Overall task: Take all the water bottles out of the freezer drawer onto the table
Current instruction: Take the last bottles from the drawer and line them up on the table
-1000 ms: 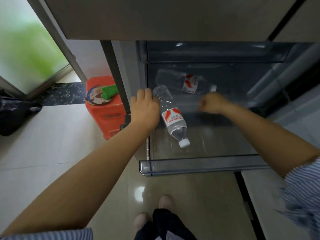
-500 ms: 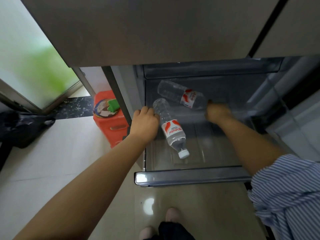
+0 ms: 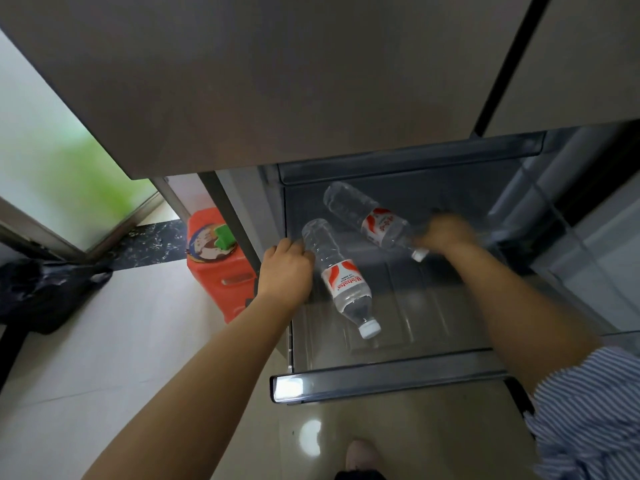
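The freezer drawer [image 3: 381,382] stands pulled out, and two water bottles lie on their sides in it. The near bottle [image 3: 341,278] lies aslant with its white cap [image 3: 370,329] toward the drawer's front; the far bottle [image 3: 372,216] lies near the back, its cap toward the right. The left hand [image 3: 285,271] rests curled at the drawer's left wall, knuckles touching the near bottle's base end, its grip not around anything. The right hand [image 3: 446,233] is blurred at the far bottle's neck; whether its grip has closed on the bottle cannot be told.

Both bottles look full and clear, so they are likely fairly heavy for their size, thin-walled and springy if liquid, rigid if frozen. Out of a freezer the plastic may be cold and slick. The surest hold is probably around the labelled middle [image 3: 346,280], where weight balances, not the tapered neck, which could slip. No desk shows here.
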Action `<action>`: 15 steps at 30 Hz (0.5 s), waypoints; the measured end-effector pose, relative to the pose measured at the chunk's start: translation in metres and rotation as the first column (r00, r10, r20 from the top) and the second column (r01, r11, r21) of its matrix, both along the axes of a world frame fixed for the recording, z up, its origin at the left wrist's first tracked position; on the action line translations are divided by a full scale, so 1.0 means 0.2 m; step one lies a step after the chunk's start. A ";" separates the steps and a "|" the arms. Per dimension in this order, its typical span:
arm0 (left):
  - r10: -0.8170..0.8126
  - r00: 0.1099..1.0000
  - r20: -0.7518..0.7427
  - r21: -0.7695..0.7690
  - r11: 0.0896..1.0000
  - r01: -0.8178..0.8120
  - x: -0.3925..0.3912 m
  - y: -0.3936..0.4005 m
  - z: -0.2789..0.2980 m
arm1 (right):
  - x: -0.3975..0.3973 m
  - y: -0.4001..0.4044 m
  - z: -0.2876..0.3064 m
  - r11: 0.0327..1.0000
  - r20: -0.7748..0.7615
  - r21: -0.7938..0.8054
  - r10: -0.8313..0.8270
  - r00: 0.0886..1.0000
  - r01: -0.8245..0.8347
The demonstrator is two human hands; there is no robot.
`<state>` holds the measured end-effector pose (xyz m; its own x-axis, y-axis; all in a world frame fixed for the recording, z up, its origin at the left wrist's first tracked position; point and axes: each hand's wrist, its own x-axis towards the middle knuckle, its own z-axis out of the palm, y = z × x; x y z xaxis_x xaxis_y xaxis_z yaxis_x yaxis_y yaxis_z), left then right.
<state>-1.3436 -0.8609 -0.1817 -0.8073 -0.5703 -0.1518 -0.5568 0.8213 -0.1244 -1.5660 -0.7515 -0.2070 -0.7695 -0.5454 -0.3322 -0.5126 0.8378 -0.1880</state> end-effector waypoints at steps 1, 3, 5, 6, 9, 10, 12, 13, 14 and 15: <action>-0.002 1.000 0.004 0.008 1.000 0.002 0.00 0.00 0.00 | 0.02 -0.02 -0.04 0.999 0.033 -0.039 0.031 0.999 -0.030; -0.011 1.000 0.027 0.014 1.000 0.010 -0.01 0.00 0.01 | 0.07 -0.05 -0.12 0.998 0.166 -0.041 0.062 0.984 -0.056; -0.019 0.999 0.051 -0.005 1.000 0.019 -0.01 -0.01 0.02 | 0.09 -0.06 -0.13 0.998 0.207 -0.039 0.065 0.976 -0.058; -0.035 0.997 0.070 -0.025 0.999 0.037 -0.01 0.00 0.03 | 0.10 -0.05 -0.10 0.996 0.225 -0.061 0.083 0.971 -0.071; -0.183 0.972 0.150 -0.104 0.974 0.200 -0.03 0.03 0.02 | 0.08 -0.01 0.03 0.992 0.310 -0.089 0.116 0.944 -0.093; -0.241 0.955 0.175 -0.110 0.959 0.263 -0.05 0.04 0.02 | 0.07 0.02 0.08 0.992 0.344 -0.098 0.107 0.933 -0.078; -0.317 0.929 0.189 -0.094 0.936 0.339 -0.06 0.08 0.00 | 0.08 0.10 0.19 0.991 0.375 -0.117 0.106 0.921 -0.066; -0.364 0.912 0.192 -0.066 0.922 0.382 -0.07 0.10 -0.02 | 0.08 0.15 0.23 0.990 0.357 -0.118 0.114 0.927 -0.076; -0.435 0.878 0.198 -0.018 0.894 0.447 -0.08 0.13 -0.05 | 0.09 0.21 0.25 0.989 0.326 -0.121 0.121 0.937 -0.086; -0.524 0.825 0.213 0.037 0.848 0.529 -0.09 0.16 -0.08 | 0.10 0.27 0.26 0.988 0.295 -0.133 0.119 0.948 -0.083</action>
<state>-1.3622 -0.8284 -0.1972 -0.9370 -0.0727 -0.3416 0.0005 0.9778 -0.2094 -1.5468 -0.6975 -0.1545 -0.5823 -0.6641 -0.4690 -0.4975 0.7473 -0.4404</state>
